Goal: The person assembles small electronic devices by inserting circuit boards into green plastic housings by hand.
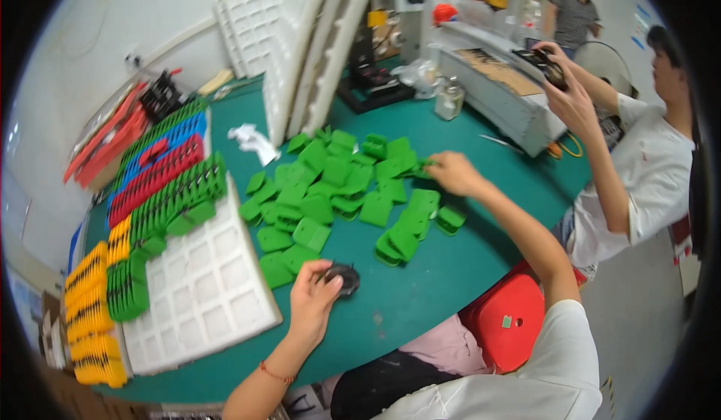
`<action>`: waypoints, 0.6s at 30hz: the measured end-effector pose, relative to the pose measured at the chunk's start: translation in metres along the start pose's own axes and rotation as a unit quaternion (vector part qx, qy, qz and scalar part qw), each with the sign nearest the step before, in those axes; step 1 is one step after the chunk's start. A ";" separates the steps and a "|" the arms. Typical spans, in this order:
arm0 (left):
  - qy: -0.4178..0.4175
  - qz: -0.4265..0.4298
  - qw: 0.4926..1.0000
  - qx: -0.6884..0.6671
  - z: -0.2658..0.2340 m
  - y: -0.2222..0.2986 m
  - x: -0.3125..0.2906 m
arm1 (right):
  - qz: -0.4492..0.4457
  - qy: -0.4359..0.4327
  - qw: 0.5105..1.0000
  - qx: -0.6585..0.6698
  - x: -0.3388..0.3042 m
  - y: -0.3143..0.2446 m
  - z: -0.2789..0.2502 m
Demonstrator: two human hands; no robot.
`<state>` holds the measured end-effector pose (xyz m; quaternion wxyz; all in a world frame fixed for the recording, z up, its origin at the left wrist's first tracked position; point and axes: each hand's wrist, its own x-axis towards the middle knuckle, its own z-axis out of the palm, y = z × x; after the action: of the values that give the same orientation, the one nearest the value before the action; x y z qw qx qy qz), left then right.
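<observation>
Near the front of the green table, my left hand (312,300) grips a small round black part (345,280) between thumb and fingers. My right hand (455,174) reaches out to the right side of a loose heap of green plastic pieces (334,171). Its fingertips close on one green plastic piece (422,169) at the heap's edge; the fingers partly hide it. A short row of overlapping green pieces (406,228) lies below that hand, with a single green piece (451,219) beside it.
At left, a white foam tray (206,292) holds rows of green, yellow, red and blue pieces. White trays (312,52) lean upright behind the heap. A glass jar (450,99) and a grey machine (499,93) stand at the back right. A co-worker (638,157) stands at right; a red stool (511,319) sits nearby.
</observation>
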<state>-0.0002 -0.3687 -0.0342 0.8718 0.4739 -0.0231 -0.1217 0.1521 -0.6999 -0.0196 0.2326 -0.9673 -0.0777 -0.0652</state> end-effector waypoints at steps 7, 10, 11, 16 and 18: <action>0.009 -0.002 1.000 -0.010 -0.005 0.001 0.004 | 0.079 -0.150 0.707 0.686 -0.007 -0.068 -0.018; 0.026 0.029 0.999 0.012 -0.011 0.002 0.001 | 0.025 -0.287 0.648 0.705 -0.021 -0.107 -0.001; 0.031 0.045 0.998 0.032 -0.011 0.002 0.000 | 0.023 -0.288 0.685 0.668 -0.029 -0.116 0.004; 0.018 0.115 0.993 0.037 -0.005 -0.001 0.001 | -0.133 -0.179 0.791 0.570 -0.056 -0.135 0.018; 0.012 0.142 0.989 0.048 -0.004 -0.002 0.000 | -0.165 -0.146 0.812 0.541 -0.063 -0.130 0.023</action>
<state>0.0003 -0.3669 -0.0378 0.8566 0.5088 -0.0851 0.0106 0.0692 -0.5827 0.0071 0.6896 -0.6562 -0.2923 0.0919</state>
